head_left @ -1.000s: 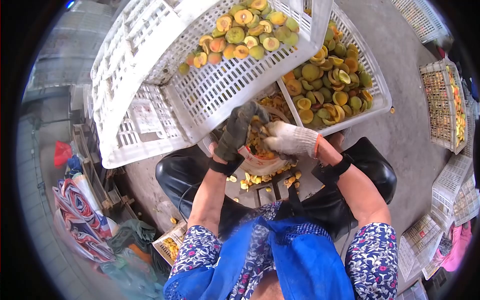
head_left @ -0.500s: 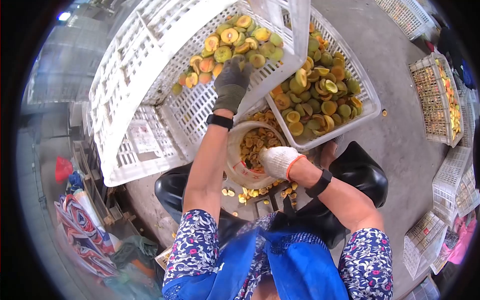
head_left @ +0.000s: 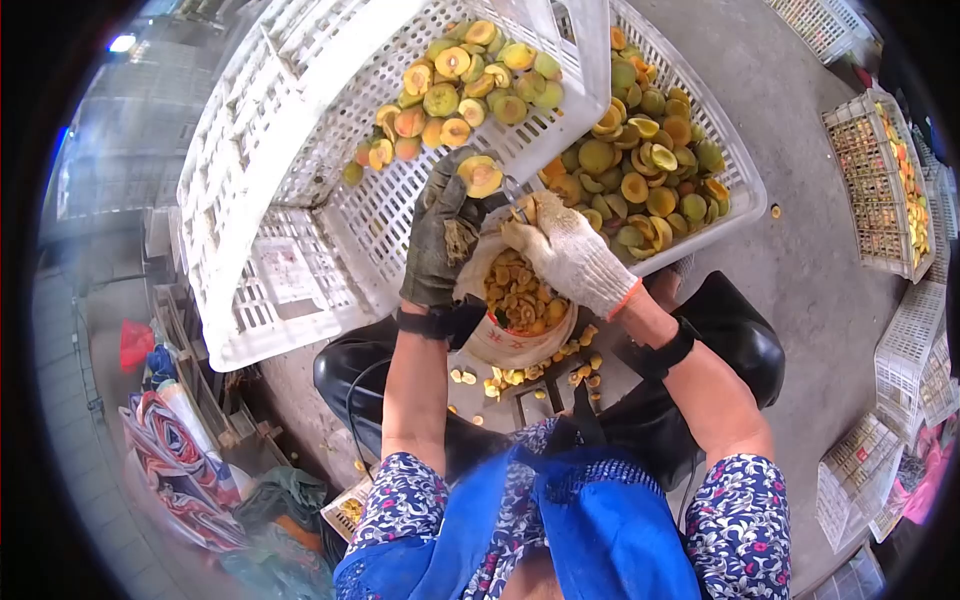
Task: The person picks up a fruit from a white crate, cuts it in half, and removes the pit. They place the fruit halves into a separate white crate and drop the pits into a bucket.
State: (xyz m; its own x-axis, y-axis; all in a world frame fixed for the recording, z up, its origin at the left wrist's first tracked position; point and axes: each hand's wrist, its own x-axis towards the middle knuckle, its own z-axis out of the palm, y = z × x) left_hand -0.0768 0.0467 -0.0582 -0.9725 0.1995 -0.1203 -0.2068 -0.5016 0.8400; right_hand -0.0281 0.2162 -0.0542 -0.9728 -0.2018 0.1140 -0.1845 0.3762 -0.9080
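Observation:
My left hand (head_left: pixel 442 235), in a dark grey glove, grips a halved peach (head_left: pixel 481 175) with its yellow cut face turned up. In a white knit glove, my right hand (head_left: pixel 570 250) is closed around a small pitting tool with a metal loop (head_left: pixel 513 190), held close beside the peach half. Both hands are above a white bucket (head_left: pixel 515 348) of brownish-yellow fruit pits (head_left: pixel 522 290). A tilted white crate (head_left: pixel 375 235) ahead holds more peach halves (head_left: pixel 440 100). Hollowed green and yellow halves (head_left: pixel 640 170) fill the crate (head_left: pixel 745 205) at the right.
Scraps of pits (head_left: pixel 515 378) lie on the floor below the bucket. My knees, in black waterproof covering (head_left: pixel 735 345), flank it. More crates (head_left: pixel 880 185) stand along the right, one full of fruit. Striped sacks (head_left: pixel 180 470) lie at the lower left beside wooden pallets (head_left: pixel 205 370).
My left hand has come back from the crate with a peach half. My right hand has risen from the bucket, bringing the looped tool to the peach.

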